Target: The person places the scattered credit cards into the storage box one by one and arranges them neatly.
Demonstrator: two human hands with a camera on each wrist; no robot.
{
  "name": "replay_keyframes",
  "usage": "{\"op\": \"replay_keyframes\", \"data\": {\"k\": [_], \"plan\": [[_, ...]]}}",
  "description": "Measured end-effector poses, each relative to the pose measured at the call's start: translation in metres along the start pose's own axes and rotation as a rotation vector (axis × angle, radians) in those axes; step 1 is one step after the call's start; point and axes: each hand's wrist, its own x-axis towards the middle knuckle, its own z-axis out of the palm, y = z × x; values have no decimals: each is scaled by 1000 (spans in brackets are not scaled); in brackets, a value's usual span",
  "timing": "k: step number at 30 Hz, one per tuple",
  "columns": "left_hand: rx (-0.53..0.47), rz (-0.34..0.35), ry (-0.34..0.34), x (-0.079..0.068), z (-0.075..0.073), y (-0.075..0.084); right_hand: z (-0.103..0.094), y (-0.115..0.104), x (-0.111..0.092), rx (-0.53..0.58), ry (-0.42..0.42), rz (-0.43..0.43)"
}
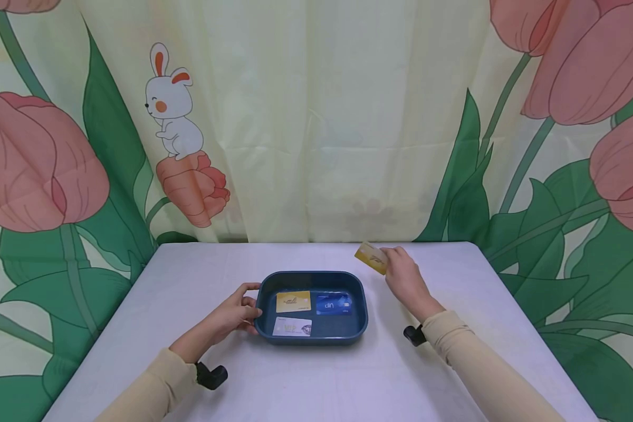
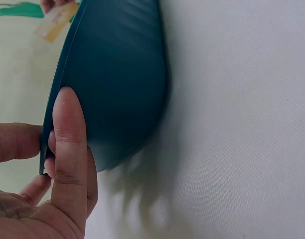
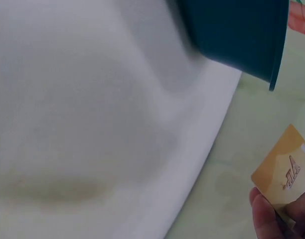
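A dark blue tray point(image 1: 311, 340) with raised walls stands on the white table. My left hand point(image 1: 235, 312) grips its left rim, the thumb on one side and fingers on the other, as the left wrist view shows with the hand point(image 2: 63, 174) close up. Inside the tray lie a yellow card point(image 1: 293, 301), a blue card point(image 1: 334, 303) and a white card point(image 1: 292, 326), all flat and apart. Beyond the tray's back right corner, my right hand point(image 1: 405, 278) pinches another yellow card point(image 1: 371, 258) above the table. That card point(image 3: 284, 169) is tilted, its printed face showing.
A white cloth covers the table point(image 1: 316, 381), whose far edge meets a hanging curtain point(image 1: 316, 117) printed with tulips and a rabbit. A black wrist strap piece point(image 1: 212, 376) sits on the left arm, another point(image 1: 414, 335) on the right.
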Motion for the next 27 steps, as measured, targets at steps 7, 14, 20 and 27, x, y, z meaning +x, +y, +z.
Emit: {"op": "replay_keyframes", "data": {"k": [7,14,20,27], "plan": [[-2,8,-6,0,0,-1,2,-8,-1,20,29,-33],[0,13,-7,0,0,0,6,-25,-8,20,24,-86],[-2,14,-9,0,-1,-1,10,-53,-18,36,-98,-102],[0,13,-8,-1,0,-1,19,-83,-35,40,-306,-107]]}}
